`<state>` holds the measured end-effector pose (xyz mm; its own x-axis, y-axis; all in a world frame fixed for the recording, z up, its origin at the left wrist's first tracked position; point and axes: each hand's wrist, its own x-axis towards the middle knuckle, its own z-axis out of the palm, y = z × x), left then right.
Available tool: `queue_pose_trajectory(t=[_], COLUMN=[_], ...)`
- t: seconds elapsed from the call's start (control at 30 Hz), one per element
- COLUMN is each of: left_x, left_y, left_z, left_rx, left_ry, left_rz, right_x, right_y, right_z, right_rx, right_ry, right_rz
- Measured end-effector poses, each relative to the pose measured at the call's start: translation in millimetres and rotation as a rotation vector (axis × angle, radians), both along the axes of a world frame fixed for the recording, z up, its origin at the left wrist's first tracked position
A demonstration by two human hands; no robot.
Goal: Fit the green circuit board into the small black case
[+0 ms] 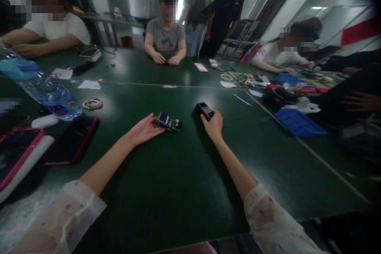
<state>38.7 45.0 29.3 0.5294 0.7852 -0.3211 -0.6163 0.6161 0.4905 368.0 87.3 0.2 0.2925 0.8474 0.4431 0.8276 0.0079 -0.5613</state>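
My left hand (146, 130) holds a green circuit board (170, 122) by its left end, thumb on top and fingers beneath. A small screen sits on the board's left part, and dark connectors show at its right end. To the right, my right hand (213, 124) is closed around a black box-shaped device (204, 110). Its upper face has a grey display area and dark buttons. The device is tilted, its far end pointing away to the left. A short stretch of green table (189, 158) lies between both hands.
A water bottle (44, 87), a red-edged phone (73, 141) and a coil of wire (92, 104) lie left. A blue tray (299, 122), a metal tool (242, 100) and tangled cables (238, 79) are at right. Across the table sits a person (166, 37); others are around.
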Motion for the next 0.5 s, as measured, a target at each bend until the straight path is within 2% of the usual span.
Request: queue_pose_trajectory(t=[0.5], left_x=[0.0], left_y=[0.9], left_z=[-0.6], left_rx=[0.046], left_ry=[-0.001], left_rz=[-0.041], right_x=[-1.7], right_y=[-0.1], right_z=[-2.1], right_rx=[-0.001], right_ry=[-0.037], right_rz=[-0.022])
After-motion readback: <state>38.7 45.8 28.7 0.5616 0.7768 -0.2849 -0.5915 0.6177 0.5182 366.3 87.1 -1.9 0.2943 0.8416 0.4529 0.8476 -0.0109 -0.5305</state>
